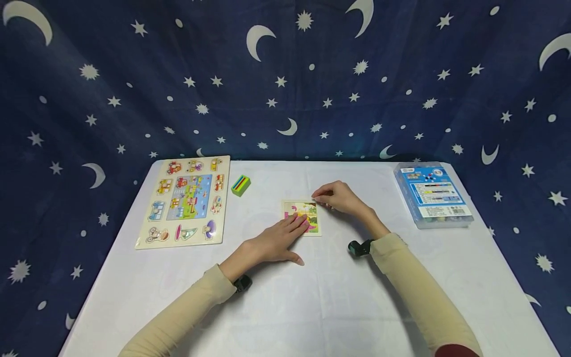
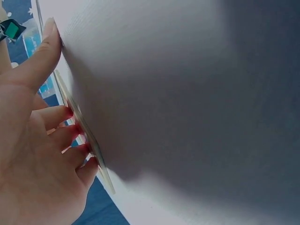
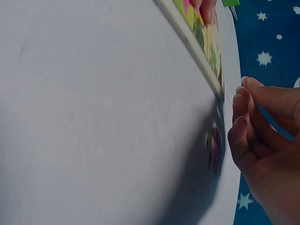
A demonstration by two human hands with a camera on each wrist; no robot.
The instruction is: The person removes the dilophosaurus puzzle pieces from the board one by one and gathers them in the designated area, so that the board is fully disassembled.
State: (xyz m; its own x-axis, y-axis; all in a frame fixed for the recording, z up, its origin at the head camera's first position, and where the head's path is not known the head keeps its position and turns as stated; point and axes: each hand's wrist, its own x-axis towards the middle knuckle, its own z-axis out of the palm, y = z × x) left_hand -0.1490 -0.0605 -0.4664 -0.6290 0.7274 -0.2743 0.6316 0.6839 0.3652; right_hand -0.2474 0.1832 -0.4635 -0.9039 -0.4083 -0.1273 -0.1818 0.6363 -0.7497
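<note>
A small square picture puzzle [image 1: 314,224] in a pale frame lies mid-table. My left hand [image 1: 283,239] rests on it with fingers extended over the picture and thumb spread to the side on the white cloth. In the left wrist view those fingertips [image 2: 70,127] press against the board. At the puzzle's far right corner is my right hand [image 1: 340,198], its fingers curled and thumb close to the index tip. The right wrist view shows the same hand [image 3: 262,126] above a small coloured piece [image 3: 214,150] lying in shadow. Whether anything sits between its fingertips is unclear.
A large vehicle-picture peg board [image 1: 182,197] lies to the left, with a small green striped block [image 1: 241,185] beside it. At the back right is a clear plastic box with a blue label [image 1: 432,196]. A dark star-patterned cloth [image 1: 285,99] hangs behind the table.
</note>
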